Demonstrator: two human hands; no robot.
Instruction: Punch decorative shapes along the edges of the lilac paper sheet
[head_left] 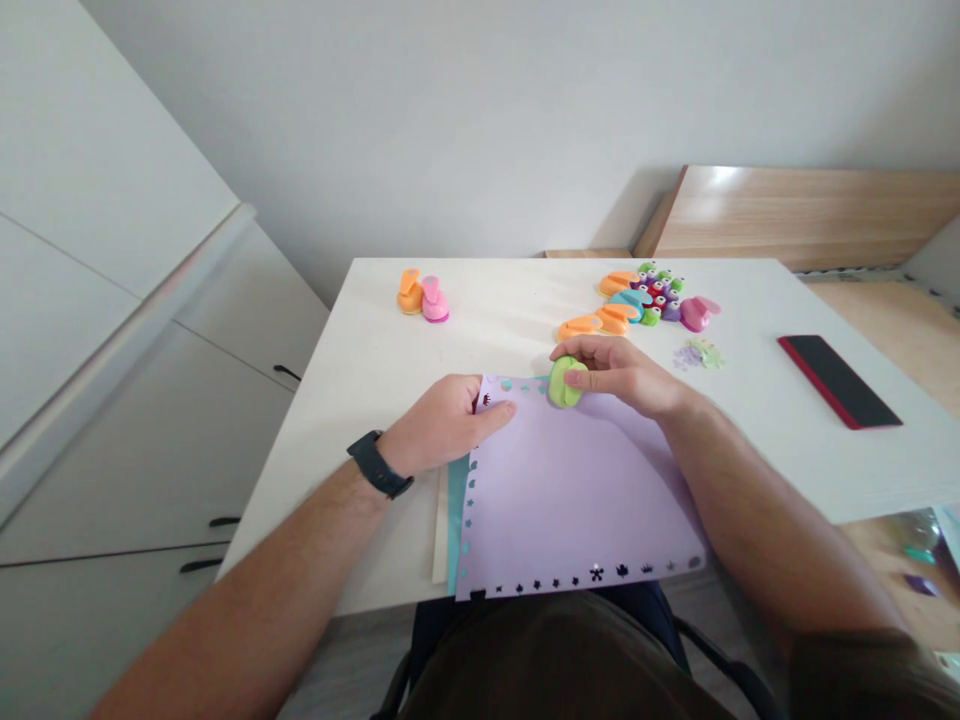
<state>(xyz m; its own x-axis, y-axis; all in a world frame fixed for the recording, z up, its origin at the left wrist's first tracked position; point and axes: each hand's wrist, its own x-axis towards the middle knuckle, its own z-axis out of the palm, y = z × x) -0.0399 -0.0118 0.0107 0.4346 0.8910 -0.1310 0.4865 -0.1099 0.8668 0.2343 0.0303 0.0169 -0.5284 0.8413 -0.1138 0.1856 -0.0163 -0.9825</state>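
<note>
A lilac sheet of paper [577, 490] lies over teal and cream sheets at the table's front edge, with small shapes punched along its left, bottom and top borders. Its upper left corner is pinched by my left hand [461, 422], thumb on top and fingers tucked underneath. At the top edge, a light green craft punch [564, 384] sits over the paper. My right hand [619, 372] grips that punch, with the thumb on its lever and the fingers around its far side. The punch's slot is hidden from view.
An orange punch [409, 292] and a pink punch [434, 300] stand at the back left. More punches, including a blue one [631, 302], cluster at the back right. Paper cut-outs [700, 354] and a black tablet with a red edge [838, 382] lie on the right.
</note>
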